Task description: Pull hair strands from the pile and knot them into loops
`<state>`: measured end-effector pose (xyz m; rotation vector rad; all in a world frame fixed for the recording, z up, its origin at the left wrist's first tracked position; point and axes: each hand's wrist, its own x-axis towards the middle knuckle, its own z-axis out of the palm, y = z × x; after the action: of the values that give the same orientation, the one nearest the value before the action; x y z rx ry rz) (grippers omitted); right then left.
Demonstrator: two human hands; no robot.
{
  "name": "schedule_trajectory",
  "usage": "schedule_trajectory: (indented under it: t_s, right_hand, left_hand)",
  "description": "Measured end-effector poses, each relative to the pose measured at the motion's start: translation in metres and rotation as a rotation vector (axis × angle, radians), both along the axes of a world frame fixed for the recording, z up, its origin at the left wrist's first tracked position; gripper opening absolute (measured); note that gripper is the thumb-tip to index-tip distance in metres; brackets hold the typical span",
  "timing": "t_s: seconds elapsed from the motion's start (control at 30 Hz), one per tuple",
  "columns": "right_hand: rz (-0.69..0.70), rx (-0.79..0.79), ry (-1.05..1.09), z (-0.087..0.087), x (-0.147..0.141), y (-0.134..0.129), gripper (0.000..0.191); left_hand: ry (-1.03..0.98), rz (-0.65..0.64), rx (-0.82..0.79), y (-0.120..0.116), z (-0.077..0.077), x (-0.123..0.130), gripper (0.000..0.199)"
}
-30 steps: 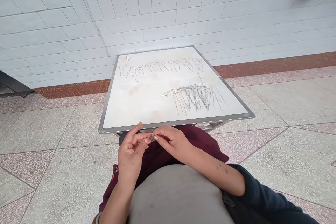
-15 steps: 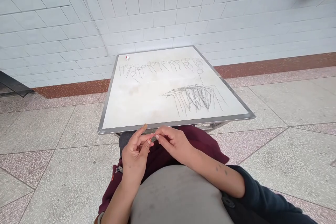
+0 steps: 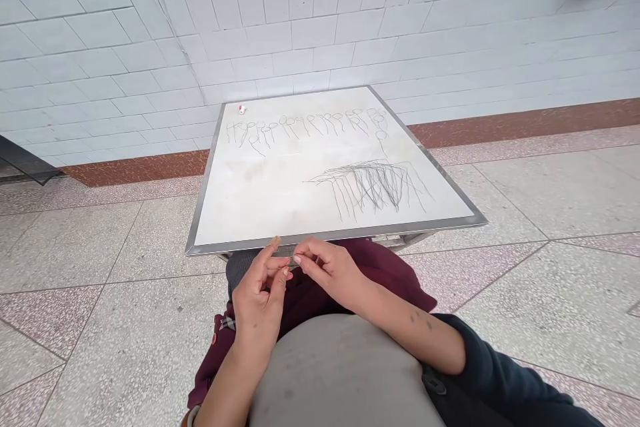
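My left hand (image 3: 259,290) and my right hand (image 3: 333,270) meet fingertip to fingertip just in front of the table's near edge, above my lap. The right thumb and forefinger are pinched together. On the left, the thumb lies close to the fingers, with one finger raised apart. A thin dark strand barely shows between the fingertips; its ends are hidden. On the white table (image 3: 260,203), a row of similar looped strands (image 3: 310,123) lies toward the back. A loose bundle of longer, straighter dark strands (image 3: 377,187) is spread near the right front.
A small white and red object (image 3: 243,109) sits at the table's back left corner. Grey metal edging (image 3: 330,235) borders the tabletop. Behind it stands a white tiled wall (image 3: 320,33) with a hanging cord (image 3: 185,53). Speckled stone floor (image 3: 150,333) surrounds the table.
Both hands stay nearly in place. The fingertips have shifted slightly, and a little more gap shows between the left thumb and fingers. The strands on the table look unchanged.
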<state>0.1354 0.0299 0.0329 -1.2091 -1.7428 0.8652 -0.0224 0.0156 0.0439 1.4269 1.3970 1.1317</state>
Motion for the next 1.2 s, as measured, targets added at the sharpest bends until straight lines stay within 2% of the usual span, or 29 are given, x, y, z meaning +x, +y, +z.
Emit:
schedule_trajectory:
  t_s: [0.27,0.57,0.9,1.1,1.2]
  right_hand:
    - [0.003,0.0,0.016,-0.001,-0.001,0.001,0.011]
    - [-0.031,0.066,-0.027,-0.011,0.002,0.006,0.01]
    - [0.116,0.146,-0.107,-0.005,0.005,0.003,0.016]
    - [0.068,0.162,-0.131,-0.006,0.008,-0.001,0.017]
    - [-0.049,0.146,-0.125,-0.008,0.011,-0.001,0.015]
  left_hand:
    - [0.09,-0.037,0.078,0.0,-0.008,-0.001,0.035]
    - [0.066,-0.033,0.006,0.002,-0.003,0.002,0.04]
    - [0.101,-0.121,-0.006,0.002,-0.004,0.003,0.046]
    - [0.132,-0.139,-0.003,-0.001,-0.003,0.001,0.045]
    - [0.156,-0.112,0.002,-0.003,-0.002,-0.002,0.045]
